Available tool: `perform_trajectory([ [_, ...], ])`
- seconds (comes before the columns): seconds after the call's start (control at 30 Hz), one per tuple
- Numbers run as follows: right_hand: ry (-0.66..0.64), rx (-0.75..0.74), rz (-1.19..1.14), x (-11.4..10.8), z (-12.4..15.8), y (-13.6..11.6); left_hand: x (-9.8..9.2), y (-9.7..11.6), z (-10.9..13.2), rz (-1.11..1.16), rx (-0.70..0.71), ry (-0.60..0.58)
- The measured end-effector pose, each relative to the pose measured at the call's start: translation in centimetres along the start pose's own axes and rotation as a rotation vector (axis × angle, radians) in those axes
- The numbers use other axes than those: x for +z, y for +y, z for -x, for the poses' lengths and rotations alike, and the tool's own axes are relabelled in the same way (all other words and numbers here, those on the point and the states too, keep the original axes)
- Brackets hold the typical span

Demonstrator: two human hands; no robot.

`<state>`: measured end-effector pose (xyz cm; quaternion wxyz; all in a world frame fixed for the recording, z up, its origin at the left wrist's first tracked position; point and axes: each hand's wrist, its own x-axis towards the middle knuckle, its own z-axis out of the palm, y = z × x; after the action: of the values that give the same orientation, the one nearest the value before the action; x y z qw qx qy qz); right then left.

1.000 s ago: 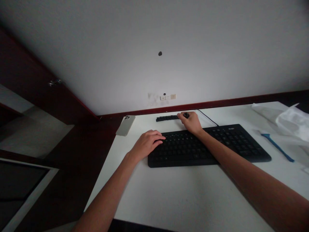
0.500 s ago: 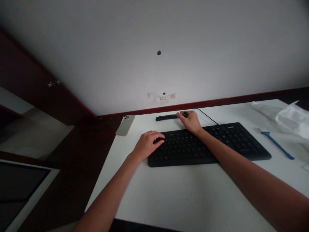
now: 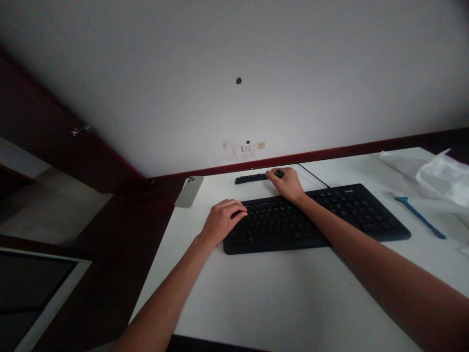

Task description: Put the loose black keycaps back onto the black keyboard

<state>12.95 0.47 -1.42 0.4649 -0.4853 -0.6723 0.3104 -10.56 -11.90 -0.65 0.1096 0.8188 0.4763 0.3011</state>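
Note:
A black keyboard (image 3: 271, 225) lies on the white table. My left hand (image 3: 224, 220) rests at its upper left corner, thumb and forefinger drawn together over the keys; whatever is between them is hidden. Behind the keyboard, my right hand (image 3: 289, 184) is closed around a small black object (image 3: 279, 173), only its rounded dark end showing. That hand sits at the right end of a row of loose black keycaps (image 3: 251, 179), and its forearm crosses over the keyboard.
A phone (image 3: 189, 191) lies at the table's left edge. To the right are a blue tool (image 3: 419, 217) and crumpled white plastic (image 3: 445, 178). The keyboard's cable (image 3: 313, 175) runs toward the back edge, near the wall (image 3: 176, 107).
The thumb and forefinger of my left hand have come closer together. My right hand stays by the keycap row with the black object. The view has shifted slightly.

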Motion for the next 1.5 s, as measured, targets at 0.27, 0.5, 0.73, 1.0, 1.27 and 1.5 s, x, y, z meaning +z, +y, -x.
perform_trajectory([
  [0.27, -0.004, 0.002, -0.009, 0.02, -0.02, 0.12, 0.42, -0.02, 0.16, -0.008, 0.021, 0.035],
  [0.5, 0.006, -0.004, -0.003, -0.02, 0.05, 0.07, 0.18, 0.27, 0.26, -0.043, 0.041, 0.03],
  [0.73, -0.013, -0.017, -0.01, -0.04, 0.05, 0.08, -0.17, 0.2, 0.33, -0.081, 0.069, 0.012],
  [1.0, -0.009, -0.014, -0.006, -0.01, 0.06, 0.12, -0.09, -0.02, 0.4, -0.046, 0.054, 0.012],
  [1.27, -0.01, -0.006, -0.02, -0.06, 0.14, -0.02, -0.1, -0.04, 0.4, -0.029, 0.082, 0.009],
  [1.5, -0.008, -0.004, -0.014, -0.08, 0.14, -0.11, -0.21, 0.31, 0.45, -0.084, 0.072, 0.003],
])
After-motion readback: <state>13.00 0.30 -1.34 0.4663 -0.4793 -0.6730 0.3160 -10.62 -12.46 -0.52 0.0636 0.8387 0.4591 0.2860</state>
